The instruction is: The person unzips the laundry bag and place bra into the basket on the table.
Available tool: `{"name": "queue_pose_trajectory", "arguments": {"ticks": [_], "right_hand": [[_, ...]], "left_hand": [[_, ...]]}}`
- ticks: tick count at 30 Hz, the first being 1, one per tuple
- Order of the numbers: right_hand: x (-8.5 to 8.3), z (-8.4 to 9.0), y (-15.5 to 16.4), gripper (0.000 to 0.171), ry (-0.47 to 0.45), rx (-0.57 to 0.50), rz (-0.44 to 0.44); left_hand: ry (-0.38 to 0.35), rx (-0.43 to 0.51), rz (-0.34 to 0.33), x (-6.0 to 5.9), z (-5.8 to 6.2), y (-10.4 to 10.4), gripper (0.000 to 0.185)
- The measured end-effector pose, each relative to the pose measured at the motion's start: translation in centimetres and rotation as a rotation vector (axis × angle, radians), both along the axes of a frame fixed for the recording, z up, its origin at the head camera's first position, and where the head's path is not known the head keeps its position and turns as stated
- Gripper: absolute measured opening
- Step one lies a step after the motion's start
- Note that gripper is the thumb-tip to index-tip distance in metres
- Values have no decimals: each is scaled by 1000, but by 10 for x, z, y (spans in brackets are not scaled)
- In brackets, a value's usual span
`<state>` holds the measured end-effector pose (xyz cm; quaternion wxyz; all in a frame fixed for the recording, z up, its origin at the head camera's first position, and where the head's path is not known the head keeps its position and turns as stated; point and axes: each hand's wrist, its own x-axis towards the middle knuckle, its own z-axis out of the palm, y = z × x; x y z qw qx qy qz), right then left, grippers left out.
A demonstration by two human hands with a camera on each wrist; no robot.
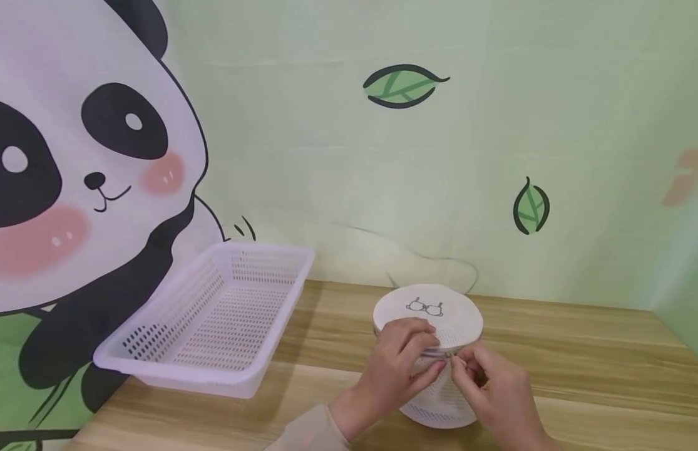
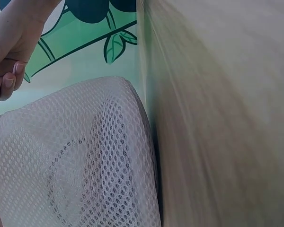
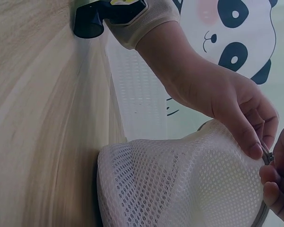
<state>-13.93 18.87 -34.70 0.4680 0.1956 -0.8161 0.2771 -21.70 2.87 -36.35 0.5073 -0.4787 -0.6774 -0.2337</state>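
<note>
A round white mesh laundry bag (image 1: pixel 450 401) stands upright on the table, its flat top (image 1: pixel 461 322) printed with a small glasses-like bra outline. My left hand (image 1: pixel 389 363) pinches the bag's front edge between thumb and fingers, right beside the zipper. Just to its right, my right hand (image 1: pixel 497 388) pinches at the zipper with thumb and curled fingers; the pull itself is mostly hidden. From the right wrist view, the grey zipper (image 3: pixel 261 215) runs along the rim between both hands. Mesh with a darker ring showing through fills much of the left wrist view.
A white perforated plastic basket (image 1: pixel 253 376) sits on the wooden table (image 1: pixel 585 369) at the left. Behind stands a green wall covering (image 1: pixel 303 125) with a panda and leaves. A black device (image 3: pixel 125 12) is strapped at the left wrist.
</note>
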Motion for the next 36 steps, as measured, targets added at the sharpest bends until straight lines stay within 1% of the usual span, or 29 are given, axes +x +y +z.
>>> {"name": "queue_pose_trajectory", "arguments": {"ticks": [6, 16, 26, 34, 36], "right_hand": [[-1, -2, -1, 24, 12, 4, 28], [-2, -3, 0, 24, 14, 23, 35], [-2, -2, 0, 24, -11, 13, 14], [-1, -3, 0, 24, -23, 15, 16], [-1, -3, 0, 24, -24, 15, 16]], "left_hand": [[12, 10, -11, -2, -3, -1, 28], [22, 4, -21, -5, -5, -1, 22], [45, -18, -43, -8, -4, -2, 22], [65, -26, -56, -9, -5, -3, 20], [58, -27, -61, -9, -5, -3, 20]]}}
